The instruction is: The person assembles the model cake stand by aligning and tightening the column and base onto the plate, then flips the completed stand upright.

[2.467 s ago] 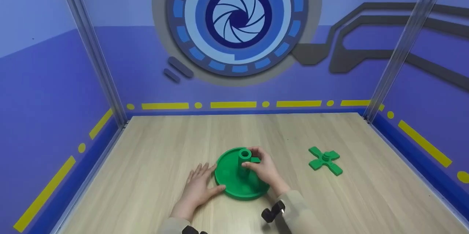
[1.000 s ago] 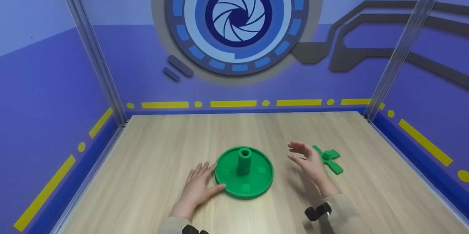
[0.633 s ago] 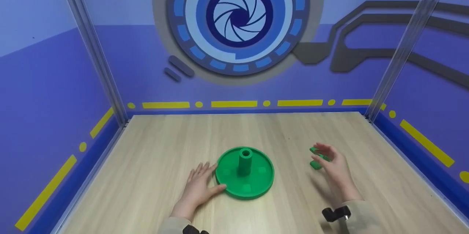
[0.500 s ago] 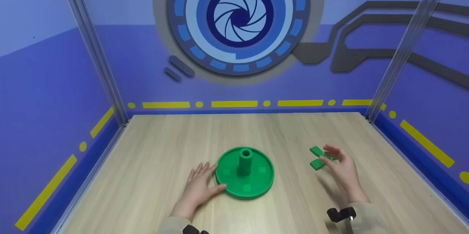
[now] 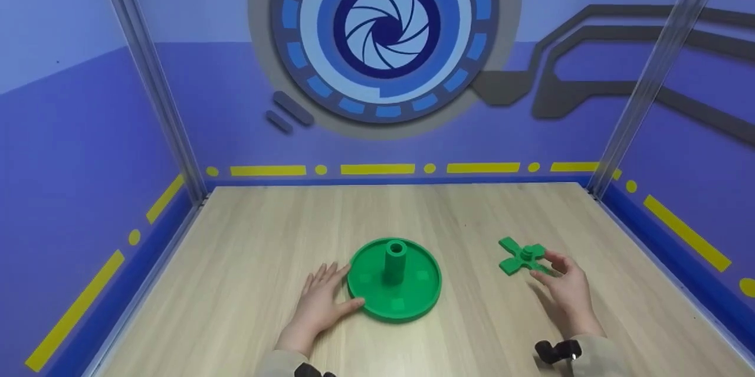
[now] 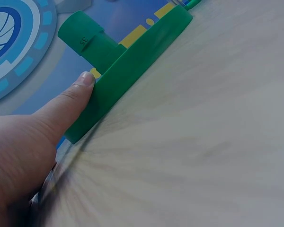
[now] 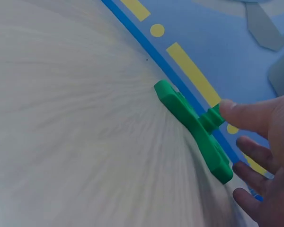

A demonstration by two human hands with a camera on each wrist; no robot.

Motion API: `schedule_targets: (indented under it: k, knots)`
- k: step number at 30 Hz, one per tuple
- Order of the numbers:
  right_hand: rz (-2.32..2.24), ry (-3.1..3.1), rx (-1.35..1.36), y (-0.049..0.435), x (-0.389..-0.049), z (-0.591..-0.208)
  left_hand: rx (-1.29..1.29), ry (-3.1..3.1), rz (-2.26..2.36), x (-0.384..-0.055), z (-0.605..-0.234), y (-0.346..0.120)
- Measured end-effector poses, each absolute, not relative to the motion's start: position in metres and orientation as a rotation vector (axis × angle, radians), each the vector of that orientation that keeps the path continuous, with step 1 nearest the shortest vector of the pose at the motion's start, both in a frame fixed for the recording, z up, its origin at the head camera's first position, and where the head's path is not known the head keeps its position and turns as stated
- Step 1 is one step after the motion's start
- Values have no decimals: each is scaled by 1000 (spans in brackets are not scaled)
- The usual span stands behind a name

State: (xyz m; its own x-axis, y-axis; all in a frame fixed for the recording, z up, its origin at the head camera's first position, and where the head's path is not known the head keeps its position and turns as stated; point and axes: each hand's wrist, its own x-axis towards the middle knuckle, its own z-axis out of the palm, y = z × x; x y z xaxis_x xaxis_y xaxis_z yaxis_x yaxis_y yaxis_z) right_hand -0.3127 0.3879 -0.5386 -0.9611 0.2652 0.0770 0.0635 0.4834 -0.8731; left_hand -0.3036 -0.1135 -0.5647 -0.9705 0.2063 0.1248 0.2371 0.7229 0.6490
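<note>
The right hand (image 5: 569, 288) has its thumb and forefinger at the right arms of the green cross (image 5: 525, 258), but from where I stand I cannot tell whether they pinch it or only touch it. In the right wrist view the thumb passes before one arm, near the knob (image 7: 211, 119), while the other fingers are spread apart. The cross lies flat on the table (image 5: 265, 229) with its knob upward, to the right of the green dish (image 5: 367, 297) and well apart from it.

The left hand (image 5: 321, 306) grasps nothing: its fingers are stretched and fanned out beside the dish, and its thumb rests against the rim at the near left. The dish stands flat around the middle of the table. From its centre a round post (image 5: 394, 266) rises upright, with a hole in the top. Three small squares (image 5: 397, 303) show on the floor of the dish, around the post.

Both arms have pale sleeves (image 5: 596, 356), and a black device (image 5: 557, 351) sits at the right wrist. Behind the table I see a blue wall (image 5: 206, 100) with a large round emblem (image 5: 386, 29) and yellow dashes (image 5: 377, 169) along its foot.
</note>
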Motion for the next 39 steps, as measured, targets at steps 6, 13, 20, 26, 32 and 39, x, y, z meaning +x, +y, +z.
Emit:
schedule_targets:
  k: [6, 13, 20, 26, 32, 39]
  knots:
    - [1384, -2615, -300, 391, -315, -545, -373, -2876, -1092, -303, -564, -114]
    - [1272, -2686, -307, 392, -313, -547, -375, -2878, -1094, -302, -565, -114]
    - [1191, -2716, -304, 391, -314, -548, -362, -2878, -1100, -302, -563, -113]
    - [1168, -2713, -290, 392, -314, -549, -357, -2880, -1103, -302, -563, -113]
    - [1180, -2691, -297, 392, -314, -548, -369, -2878, -1099, -303, -563, -114]
    - [1184, -2662, -268, 389, -312, -546, -374, -2873, -1092, -302, -564, -113]
